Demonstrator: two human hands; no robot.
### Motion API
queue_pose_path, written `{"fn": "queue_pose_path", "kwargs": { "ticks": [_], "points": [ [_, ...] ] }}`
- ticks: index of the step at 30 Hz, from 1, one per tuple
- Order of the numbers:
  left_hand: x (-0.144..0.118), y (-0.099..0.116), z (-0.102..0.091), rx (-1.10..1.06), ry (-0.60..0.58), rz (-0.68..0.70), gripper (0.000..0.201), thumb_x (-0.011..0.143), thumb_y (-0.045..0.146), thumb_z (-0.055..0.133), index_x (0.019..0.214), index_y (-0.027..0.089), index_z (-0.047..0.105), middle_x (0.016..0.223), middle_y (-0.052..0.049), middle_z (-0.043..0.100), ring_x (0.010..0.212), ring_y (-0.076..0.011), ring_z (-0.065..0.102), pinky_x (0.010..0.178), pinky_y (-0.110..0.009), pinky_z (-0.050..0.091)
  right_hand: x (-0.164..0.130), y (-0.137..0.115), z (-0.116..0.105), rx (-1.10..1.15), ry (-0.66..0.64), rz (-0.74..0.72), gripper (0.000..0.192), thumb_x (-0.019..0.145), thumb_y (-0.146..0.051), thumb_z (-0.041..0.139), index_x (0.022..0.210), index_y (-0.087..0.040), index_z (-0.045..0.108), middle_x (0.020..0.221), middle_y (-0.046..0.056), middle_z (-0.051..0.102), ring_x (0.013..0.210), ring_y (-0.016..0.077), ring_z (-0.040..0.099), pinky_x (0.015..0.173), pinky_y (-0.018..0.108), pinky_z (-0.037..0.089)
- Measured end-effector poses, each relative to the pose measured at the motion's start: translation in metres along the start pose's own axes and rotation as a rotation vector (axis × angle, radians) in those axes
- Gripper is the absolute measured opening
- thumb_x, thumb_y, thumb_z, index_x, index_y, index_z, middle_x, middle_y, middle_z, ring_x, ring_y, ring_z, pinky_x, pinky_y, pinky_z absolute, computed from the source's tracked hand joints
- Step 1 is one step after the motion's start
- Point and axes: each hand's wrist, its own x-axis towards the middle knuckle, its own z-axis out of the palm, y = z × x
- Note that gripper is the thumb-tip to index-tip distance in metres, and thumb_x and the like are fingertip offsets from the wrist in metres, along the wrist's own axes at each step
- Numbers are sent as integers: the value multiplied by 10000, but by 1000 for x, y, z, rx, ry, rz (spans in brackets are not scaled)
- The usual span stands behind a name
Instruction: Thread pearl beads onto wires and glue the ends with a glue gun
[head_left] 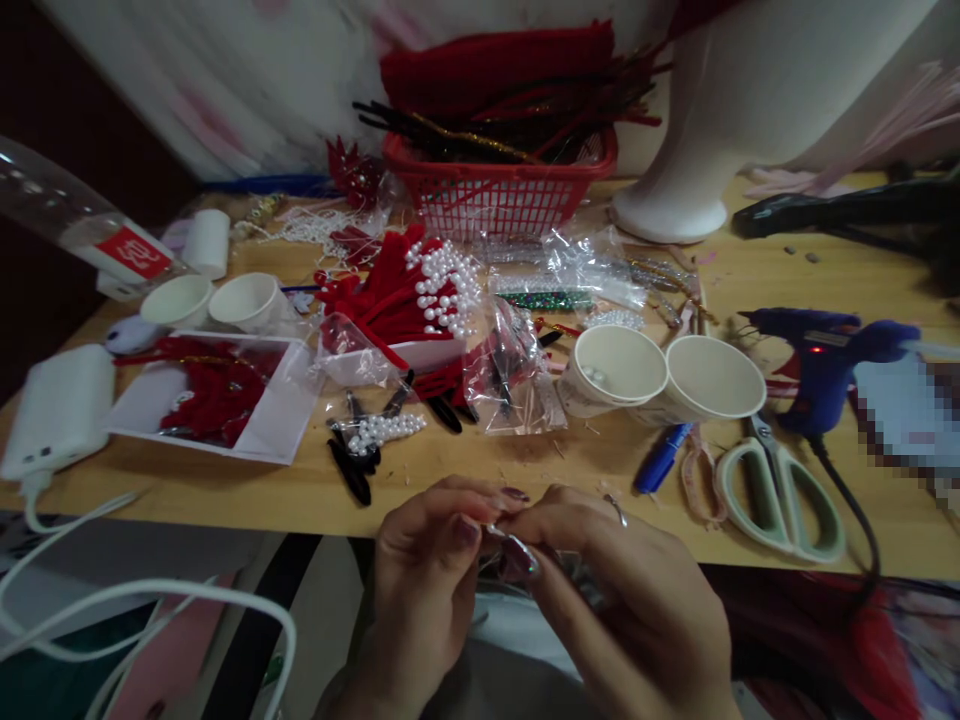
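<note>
At the table's front edge my left hand (pixel 427 585) and my right hand (pixel 630 590) meet, fingertips pinched together. Between them shows a tiny whitish piece (pixel 493 531), mostly covered by the fingers and too small to name. A ring (pixel 616 509) is on my right hand. Just beyond the left hand lie hair clips, one topped with white pearl beads (pixel 379 432) and others plain black (pixel 349 472). A blue pen (pixel 663 458) and green-handled scissors (pixel 780 495) rest to the right of my hands.
Behind are paper cups (pixel 611 365), a clear plastic packet (pixel 514 370), red velvet pieces with pearl tips (pixel 390 295) and a white box (pixel 289 400) of red pieces. A lit blue glue gun (pixel 814 350) stands right, its cord hanging over the edge. A power bank (pixel 60 410) trails white cables left.
</note>
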Motion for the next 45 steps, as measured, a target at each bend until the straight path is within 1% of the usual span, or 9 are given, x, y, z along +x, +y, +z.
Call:
{"fn": "queue_pose_path", "kwargs": {
  "ticks": [4, 8, 15, 18, 23, 30, 35, 39, 45],
  "points": [
    [2, 4, -1, 27, -27, -9, 85, 807, 330, 918, 780, 277, 857, 793, 27, 815, 793, -80, 785, 734, -88, 603, -1, -1, 1, -27, -16, 12, 135, 973, -75, 617, 1020, -177, 692, 803, -6, 687, 713, 97, 666, 640, 171, 511],
    [1, 3, -1, 53, 7, 14, 111, 823, 351, 903, 765, 278, 843, 793, 31, 803, 799, -83, 779, 765, -110, 609, -4, -4, 2, -153, -11, -27, 196, 954, -45, 597, 1072, -169, 692, 822, 11, 698, 731, 113, 677, 637, 184, 518],
    [-9, -1, -16, 386, -24, 306, 115, 994, 278, 722, 978, 291, 835, 950, 5, 818, 917, -128, 770, 856, -191, 622, -4, -5, 6, -234, -2, -113, 283, 956, -12, 500, 1128, -174, 656, 779, 19, 668, 654, 139, 646, 536, 219, 498],
    [-11, -2, -19, 360, -35, 297, 111, 991, 291, 724, 1032, 298, 827, 956, -1, 820, 918, -144, 777, 844, -210, 636, -4, -6, 6, -211, -3, -112, 301, 954, 5, 492, 1143, -169, 650, 791, 19, 668, 665, 133, 648, 560, 215, 515],
    [-9, -2, -17, 344, -22, 275, 70, 969, 276, 753, 925, 274, 808, 884, 8, 795, 871, -133, 765, 824, -198, 627, -3, -6, 5, -195, -22, -119, 318, 941, 17, 483, 1112, -192, 650, 795, 23, 680, 685, 143, 664, 560, 215, 524],
    [-7, 0, -13, 380, 26, 269, 154, 973, 321, 747, 850, 229, 756, 840, 2, 738, 805, -123, 716, 756, -178, 597, -2, -4, 5, -331, -22, -152, 229, 990, -17, 521, 1103, -157, 663, 792, 17, 706, 682, 127, 668, 617, 203, 535],
    [-7, 0, -10, 389, 43, 277, 194, 962, 365, 755, 830, 223, 759, 817, -6, 745, 771, -136, 716, 724, -198, 602, -2, -4, 7, -306, -25, -153, 282, 982, 8, 480, 1128, -144, 667, 777, 19, 683, 667, 131, 639, 593, 218, 527],
    [-9, -3, -5, 377, 99, 269, 234, 960, 381, 759, 793, 217, 749, 805, 10, 732, 765, -105, 699, 723, -150, 583, -2, -6, 9, -312, -26, -158, 289, 965, 7, 466, 1107, -159, 657, 773, 27, 692, 658, 147, 651, 579, 232, 544],
    [-7, -4, 0, 410, 135, 336, 276, 954, 385, 762, 751, 203, 725, 767, 12, 718, 723, -104, 690, 677, -146, 579, -2, -8, 6, -350, -46, -133, 305, 961, 1, 468, 1131, -174, 652, 800, 27, 729, 687, 152, 699, 619, 236, 572]
  ]
}}
